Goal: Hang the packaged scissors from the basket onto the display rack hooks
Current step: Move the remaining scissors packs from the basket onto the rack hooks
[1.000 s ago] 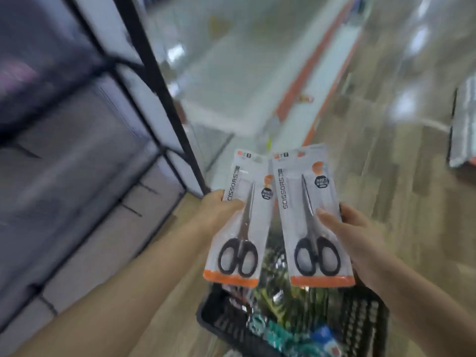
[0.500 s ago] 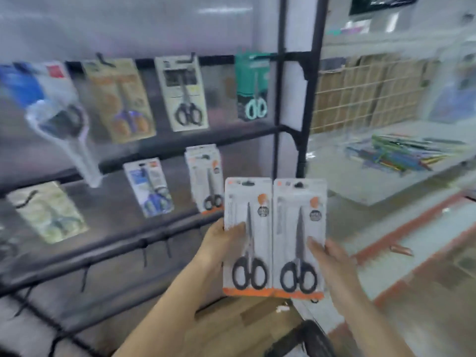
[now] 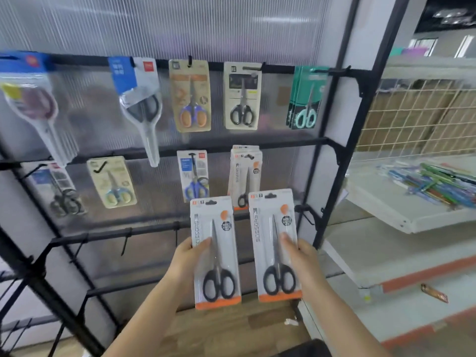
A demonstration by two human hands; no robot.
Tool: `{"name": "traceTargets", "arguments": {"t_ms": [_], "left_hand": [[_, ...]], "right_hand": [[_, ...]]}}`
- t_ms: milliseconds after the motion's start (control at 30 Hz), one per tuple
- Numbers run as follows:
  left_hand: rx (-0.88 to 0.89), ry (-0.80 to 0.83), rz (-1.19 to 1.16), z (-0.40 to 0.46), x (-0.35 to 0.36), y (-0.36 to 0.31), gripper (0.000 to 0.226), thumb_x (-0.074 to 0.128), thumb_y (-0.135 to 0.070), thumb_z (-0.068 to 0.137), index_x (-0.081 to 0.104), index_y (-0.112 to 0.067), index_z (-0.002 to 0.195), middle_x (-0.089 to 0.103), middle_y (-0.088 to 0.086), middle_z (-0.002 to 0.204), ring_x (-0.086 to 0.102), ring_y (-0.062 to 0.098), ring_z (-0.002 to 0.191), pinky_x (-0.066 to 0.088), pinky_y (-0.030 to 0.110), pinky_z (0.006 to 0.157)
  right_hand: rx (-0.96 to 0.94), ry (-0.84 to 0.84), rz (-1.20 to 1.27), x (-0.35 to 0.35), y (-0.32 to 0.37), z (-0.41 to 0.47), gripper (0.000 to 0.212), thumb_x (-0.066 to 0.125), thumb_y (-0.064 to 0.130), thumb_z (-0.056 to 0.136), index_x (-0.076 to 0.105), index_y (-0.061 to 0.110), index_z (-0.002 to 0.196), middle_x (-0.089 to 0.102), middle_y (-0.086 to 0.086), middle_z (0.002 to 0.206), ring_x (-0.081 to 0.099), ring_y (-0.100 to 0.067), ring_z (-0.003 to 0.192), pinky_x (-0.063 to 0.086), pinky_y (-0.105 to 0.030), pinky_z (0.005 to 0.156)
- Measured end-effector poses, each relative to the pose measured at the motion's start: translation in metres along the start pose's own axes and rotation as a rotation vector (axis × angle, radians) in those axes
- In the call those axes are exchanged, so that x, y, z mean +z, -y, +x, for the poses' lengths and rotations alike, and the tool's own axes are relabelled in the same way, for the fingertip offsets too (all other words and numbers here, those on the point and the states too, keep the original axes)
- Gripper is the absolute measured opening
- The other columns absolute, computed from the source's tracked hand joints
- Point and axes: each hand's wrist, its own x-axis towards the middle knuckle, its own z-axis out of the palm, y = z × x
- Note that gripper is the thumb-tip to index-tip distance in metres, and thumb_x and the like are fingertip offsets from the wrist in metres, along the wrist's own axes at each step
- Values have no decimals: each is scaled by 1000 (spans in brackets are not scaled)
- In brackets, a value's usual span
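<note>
I am holding one packaged pair of scissors in each hand. My left hand (image 3: 189,264) is pinching the left pack (image 3: 215,251) along its left edge, thumb lying across the front near the blade, fingers hidden behind the card. My right hand (image 3: 300,261) is gripping the right pack (image 3: 274,246) the same way from its right edge. Both packs are standing upright, side by side with a narrow gap between them, orange strips at the bottom and hang holes at the top, unobstructed.

Just above and behind them, a matching stack of hung packs (image 3: 246,176) is sitting on a hook of the display rack (image 3: 332,155), on its middle rail. I judge that hook to be the proper destination. Bare hooks are also showing on the rail below (image 3: 126,239), to the left.

To do this well, I am judging it best to hang one pack at a time: raise it, line its hole up with the hook tip, and slide it straight back without bending the card. Holding low on the edge is keeping the hole free, which is sound. The basket cannot be made out clearly from here.
</note>
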Motion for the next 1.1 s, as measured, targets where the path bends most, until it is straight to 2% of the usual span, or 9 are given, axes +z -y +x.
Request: {"name": "traceTargets", "arguments": {"t_ms": [67,133,233,333,400,533,667,767,1100], "left_hand": [[48,15,-8,14,10,-16,21,54,-12,94,61,-3,112,69,18,105,64,37,98,53,47,85],[64,38,-37,31,17,-28,20,54,-11,95,61,-3,111,69,18,105,66,35,94,54,44,78],[79,69,-49,59,24,-39,18,54,-12,94,62,-6,110,70,16,103,68,31,88,55,40,71],[82,75,-43,82,28,-45,20,56,-15,93,63,-9,111,71,12,104,67,32,94,54,46,83],[73,72,-48,96,27,-46,19,56,-14,93,63,-11,111,70,11,105,66,31,97,52,49,89],[48,47,-49,120,20,-44,17,58,-16,92,65,-16,108,70,9,108,64,32,101,48,53,94],[26,61,-31,136,16,-44,18,58,-16,92,65,-17,109,70,10,108,65,33,101,49,54,93],[14,73,-23,144,17,-44,20,58,-17,92,64,-16,112,71,10,107,66,34,101,49,54,92],[1,142,5,169,24,-51,23,56,-16,94,63,-16,116,70,8,110,65,30,103,49,51,94]], "right_hand": [[-58,-16,-25,4,19,15,32,56,44,90,64,15,100,67,-5,94,63,-19,88,47,-29,73],[-107,-34,-26,9,34,32,30,55,40,91,64,13,102,66,-3,95,62,-16,91,42,-25,66],[-152,-35,-18,18,51,55,29,54,34,93,64,8,100,63,-2,85,56,-8,74,40,-20,58],[-126,-48,-26,25,57,82,35,54,33,94,62,0,103,65,-13,91,51,-9,68,39,-17,56],[-122,-56,-29,30,58,97,28,53,32,94,62,6,99,64,-9,90,51,-7,68,40,-9,53],[-92,-35,-12,46,53,122,26,54,33,93,64,10,99,69,-10,102,63,-21,90,49,-25,73],[-69,-43,-24,56,48,143,31,54,34,93,64,6,100,66,-18,104,63,-31,96,46,-29,69],[-77,-62,-50,60,48,152,33,53,33,93,62,2,102,63,-20,108,60,-23,84,42,-27,63],[-34,-76,-45,76,42,188,22,54,35,93,62,14,91,67,-9,100,62,-22,89,50,-33,79]]}}
